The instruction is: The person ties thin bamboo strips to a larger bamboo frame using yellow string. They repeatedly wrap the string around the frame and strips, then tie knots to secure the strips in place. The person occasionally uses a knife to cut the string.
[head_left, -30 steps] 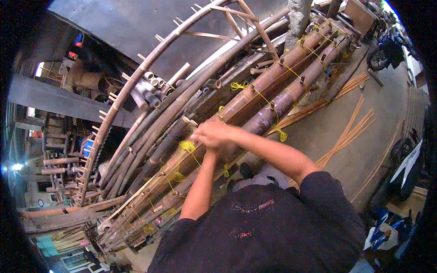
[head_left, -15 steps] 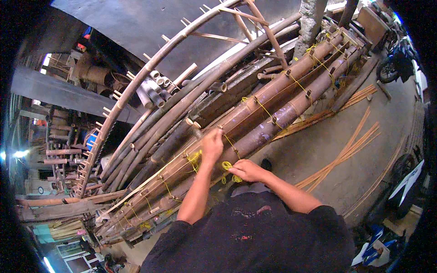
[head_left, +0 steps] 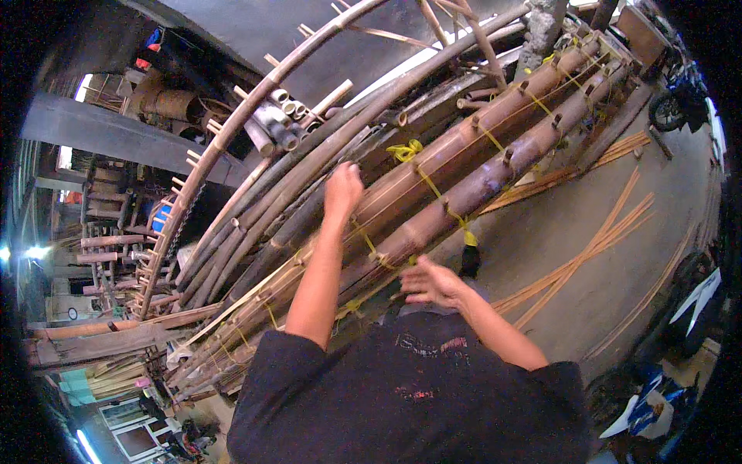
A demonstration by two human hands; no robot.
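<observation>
Two thick brown bamboo poles (head_left: 457,155) lie side by side on a slant in front of me, studded with short pegs (head_left: 508,156) and laced together with yellow cord (head_left: 427,182). My left hand (head_left: 344,189) is closed beside the far edge of the far pole; whatever its fingers hold is hidden. My right hand (head_left: 434,284) is open, fingers apart, just on the near side of the near pole, close to a strand of cord. A loose yellow cord bundle (head_left: 404,151) sits beyond the far pole, and a second yellow cord clump (head_left: 468,234) hangs off the near pole.
Long dark poles (head_left: 255,236) lie stacked beyond the bamboo, under a curved pegged bamboo rail (head_left: 224,139). Cut bamboo tubes (head_left: 274,127) are piled there. To the right, thin bamboo strips (head_left: 591,251) cross on the concrete floor; a motorcycle wheel (head_left: 666,113) stands at far right.
My right hand has opened and no longer pinches the yellow cord coil. My left hand has moved up and left, off the peg it touched. The view has shifted slightly.
</observation>
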